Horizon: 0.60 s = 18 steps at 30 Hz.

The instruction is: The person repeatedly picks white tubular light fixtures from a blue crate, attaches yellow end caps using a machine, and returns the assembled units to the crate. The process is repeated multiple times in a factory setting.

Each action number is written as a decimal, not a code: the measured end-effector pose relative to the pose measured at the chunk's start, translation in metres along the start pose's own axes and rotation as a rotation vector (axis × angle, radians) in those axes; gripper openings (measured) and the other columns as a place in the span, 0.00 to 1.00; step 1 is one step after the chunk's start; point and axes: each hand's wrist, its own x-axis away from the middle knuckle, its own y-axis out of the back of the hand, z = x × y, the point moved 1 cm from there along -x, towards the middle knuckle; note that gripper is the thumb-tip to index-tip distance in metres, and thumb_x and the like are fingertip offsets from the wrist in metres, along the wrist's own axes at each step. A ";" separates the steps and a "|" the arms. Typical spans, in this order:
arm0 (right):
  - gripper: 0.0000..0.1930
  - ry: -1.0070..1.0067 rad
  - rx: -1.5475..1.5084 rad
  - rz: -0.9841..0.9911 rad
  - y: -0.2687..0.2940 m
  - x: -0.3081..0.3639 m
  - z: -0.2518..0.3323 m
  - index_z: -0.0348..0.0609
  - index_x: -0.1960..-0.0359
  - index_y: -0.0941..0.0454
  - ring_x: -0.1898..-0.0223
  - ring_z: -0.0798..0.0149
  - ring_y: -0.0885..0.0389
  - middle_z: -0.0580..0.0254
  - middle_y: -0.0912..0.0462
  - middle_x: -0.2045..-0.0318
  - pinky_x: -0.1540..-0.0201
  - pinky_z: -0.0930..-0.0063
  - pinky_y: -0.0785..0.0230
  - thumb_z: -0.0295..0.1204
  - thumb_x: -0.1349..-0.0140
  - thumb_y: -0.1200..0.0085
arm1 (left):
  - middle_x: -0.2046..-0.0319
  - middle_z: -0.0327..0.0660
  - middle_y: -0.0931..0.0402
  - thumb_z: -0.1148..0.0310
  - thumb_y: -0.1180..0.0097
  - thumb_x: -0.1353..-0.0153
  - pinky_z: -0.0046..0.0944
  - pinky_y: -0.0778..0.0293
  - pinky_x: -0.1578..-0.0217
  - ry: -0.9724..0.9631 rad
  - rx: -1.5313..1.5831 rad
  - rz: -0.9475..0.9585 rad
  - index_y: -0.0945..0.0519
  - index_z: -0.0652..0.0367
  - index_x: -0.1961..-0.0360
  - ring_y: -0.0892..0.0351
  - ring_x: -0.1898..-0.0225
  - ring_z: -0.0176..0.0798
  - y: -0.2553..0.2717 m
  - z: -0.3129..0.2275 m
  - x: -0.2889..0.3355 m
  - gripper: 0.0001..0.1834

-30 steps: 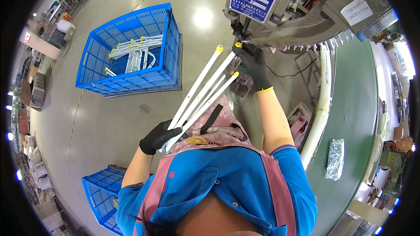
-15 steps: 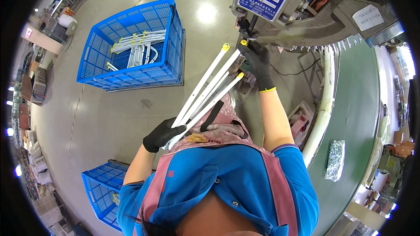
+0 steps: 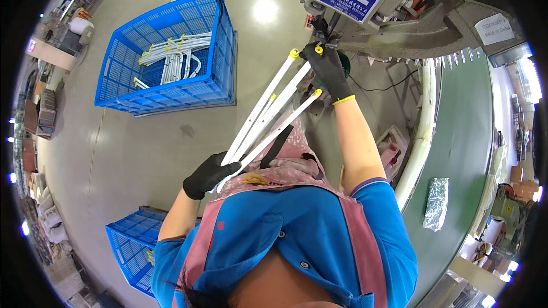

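Observation:
My left hand [image 3: 208, 178], in a black glove, is closed round the lower ends of several white metal tubes [image 3: 255, 121]. They fan out away from my apron and carry yellow fittings on their far ends. One short yellow tip shows lower down among them. With the fingers of my black-gloved right hand [image 3: 328, 71], I grip one tube just behind its yellow end. That end lies beside the working head of a grey machine [image 3: 422, 44], which bears a blue plate. My right fingers partly hide the tube end, and whether it touches the machine I cannot tell.
A blue plastic crate [image 3: 225, 63] holding more white tubes with yellow ends stands on the floor at far left. Another blue crate [image 3: 128, 236] is at lower left. On my right runs a green work surface [image 3: 465, 137] with a clear plastic-wrapped packet [image 3: 436, 204] on it.
The tubes have shifted against each other: one yellow tip now sits lower in the bundle. My right hand has turned slightly at the machine. My left hand keeps its grip.

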 end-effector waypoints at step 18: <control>0.23 -0.359 -0.012 -0.065 0.007 0.072 -0.023 0.39 0.52 0.25 0.64 0.61 0.22 0.54 0.19 0.67 0.60 0.68 0.31 0.44 0.41 0.47 | 0.64 0.43 0.19 0.64 0.41 0.42 0.35 0.27 0.60 0.060 0.108 0.130 0.26 0.67 0.50 0.21 0.64 0.34 0.015 -0.003 0.013 0.22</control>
